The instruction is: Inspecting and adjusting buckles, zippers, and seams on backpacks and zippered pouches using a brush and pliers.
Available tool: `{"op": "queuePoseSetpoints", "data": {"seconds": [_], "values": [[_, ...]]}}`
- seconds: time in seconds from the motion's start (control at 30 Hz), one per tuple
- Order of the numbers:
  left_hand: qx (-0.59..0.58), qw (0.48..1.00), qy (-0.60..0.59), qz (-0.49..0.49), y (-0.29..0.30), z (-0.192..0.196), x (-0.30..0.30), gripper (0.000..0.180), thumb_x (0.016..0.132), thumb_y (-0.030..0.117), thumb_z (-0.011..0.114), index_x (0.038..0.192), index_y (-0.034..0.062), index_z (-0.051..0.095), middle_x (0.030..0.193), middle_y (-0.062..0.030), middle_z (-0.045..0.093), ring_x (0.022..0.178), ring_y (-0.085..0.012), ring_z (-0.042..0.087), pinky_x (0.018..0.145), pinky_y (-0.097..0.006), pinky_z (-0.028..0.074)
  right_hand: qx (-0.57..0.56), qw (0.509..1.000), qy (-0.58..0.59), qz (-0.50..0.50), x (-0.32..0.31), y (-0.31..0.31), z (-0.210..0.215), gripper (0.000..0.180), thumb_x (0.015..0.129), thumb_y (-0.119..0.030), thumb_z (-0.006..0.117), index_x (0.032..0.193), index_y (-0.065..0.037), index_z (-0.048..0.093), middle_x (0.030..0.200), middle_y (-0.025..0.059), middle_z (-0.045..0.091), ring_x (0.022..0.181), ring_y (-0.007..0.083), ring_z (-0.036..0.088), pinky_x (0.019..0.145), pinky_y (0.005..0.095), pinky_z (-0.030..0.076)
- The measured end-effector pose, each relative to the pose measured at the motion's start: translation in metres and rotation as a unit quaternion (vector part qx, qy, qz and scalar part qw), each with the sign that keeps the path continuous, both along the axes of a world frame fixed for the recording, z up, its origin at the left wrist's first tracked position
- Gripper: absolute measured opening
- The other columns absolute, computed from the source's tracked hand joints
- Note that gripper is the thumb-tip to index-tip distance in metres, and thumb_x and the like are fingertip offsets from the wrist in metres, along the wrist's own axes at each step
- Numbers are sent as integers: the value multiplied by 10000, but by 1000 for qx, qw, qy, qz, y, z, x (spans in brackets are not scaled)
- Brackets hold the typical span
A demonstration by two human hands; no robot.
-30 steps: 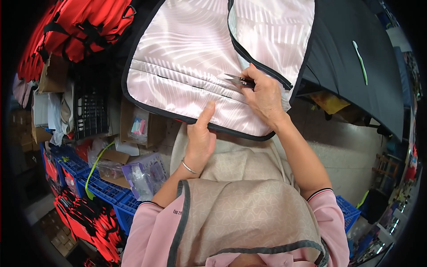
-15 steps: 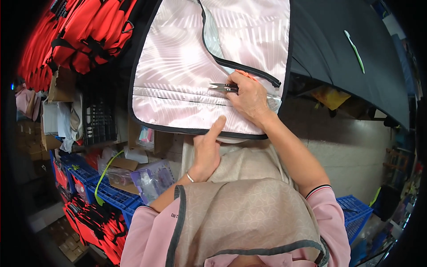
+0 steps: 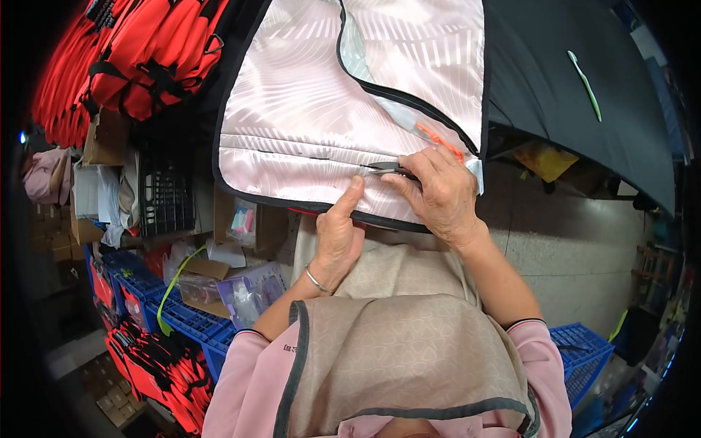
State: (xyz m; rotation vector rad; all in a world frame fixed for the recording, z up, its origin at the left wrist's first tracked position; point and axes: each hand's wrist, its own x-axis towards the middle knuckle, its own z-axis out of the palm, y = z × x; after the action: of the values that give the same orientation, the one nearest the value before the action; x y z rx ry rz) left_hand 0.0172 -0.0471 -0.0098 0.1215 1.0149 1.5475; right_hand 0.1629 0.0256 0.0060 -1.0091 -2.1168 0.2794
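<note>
A shiny pale pink fabric bag piece (image 3: pixel 292 95) with black edging lies spread out, its black zipper (image 3: pixel 423 102) partly parted over a pale lining. My left hand (image 3: pixel 339 237) grips the near edge of the bag piece, thumb on top and the other fingers hidden underneath. In my right hand (image 3: pixel 449 193) is a pair of thread snips (image 3: pixel 385 168), blades pointing left. Their tips meet the seam line just above my left thumb. Beside the right knuckles, an orange cord (image 3: pixel 437 139) lies by the zipper's end.
Piled red bags with black straps (image 3: pixel 157 66) fill the far left. A green and white toothbrush (image 3: pixel 585 86) lies on the black cloth-covered surface (image 3: pixel 540 73) at right. Blue crates (image 3: pixel 193 321) and a cardboard box (image 3: pixel 208 281) stand at lower left, another blue crate (image 3: pixel 580 358) at lower right.
My right hand with the snips has moved nearer and to the right, bringing the blades to the seam by my left thumb. The orange cord has come into fuller view.
</note>
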Motion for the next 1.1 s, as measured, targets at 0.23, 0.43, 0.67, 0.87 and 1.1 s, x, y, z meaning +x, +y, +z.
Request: {"op": "queuePoseSetpoints", "data": {"seconds": [0.23, 0.43, 0.67, 0.87, 1.1], "values": [[-5, 1000, 1, 5, -1, -3, -1, 384, 879, 109, 691, 1217, 15, 534, 1167, -68, 578, 1073, -159, 554, 962, -325, 439, 37, 998, -40, 7, -3, 1, 1, 255, 735, -261, 777, 803, -64, 630, 691, 50, 565, 653, 225, 551, 600, 341, 449], [-2, 1000, -1, 0, -1, -3, -1, 398, 883, 103, 684, 1231, 9, 516, 1165, -64, 568, 1087, -159, 543, 977, -327, 427, 27, 1000, -4, 13, -4, 3, -6, 282, 746, -285, 753, 739, -90, 549, 680, 45, 504, 662, 215, 538, 609, 333, 455], [-32, 999, 33, 6, -2, -4, -1, 367, 902, 138, 669, 1216, -3, 542, 1169, -85, 582, 1057, -165, 556, 963, -331, 434, -21, 999, -10, 46, -3, 14, -15, 247, 743, -208, 785, 802, -39, 615, 722, 81, 605, 640, 252, 587, 689, 334, 505], [-45, 995, 32, -85, -48, -8, -3, 307, 972, 205, 565, 1193, -9, 557, 1190, -99, 590, 1095, -183, 562, 990, -355, 420, -243, 961, 125, -42, 3, 22, -17, 275, 822, -257, 738, 880, -21, 609, 772, 87, 656, 680, 196, 624, 655, 307, 496], [-95, 977, -75, -174, -9, -24, 21, 217, 907, 180, 668, 1086, 72, 611, 1068, -56, 637, 1020, -143, 593, 978, -357, 429, -313, 926, 208, -28, -5, 31, -29, 315, 856, -324, 712, 874, -24, 619, 747, 83, 654, 647, 174, 598, 634, 307, 487]]}}
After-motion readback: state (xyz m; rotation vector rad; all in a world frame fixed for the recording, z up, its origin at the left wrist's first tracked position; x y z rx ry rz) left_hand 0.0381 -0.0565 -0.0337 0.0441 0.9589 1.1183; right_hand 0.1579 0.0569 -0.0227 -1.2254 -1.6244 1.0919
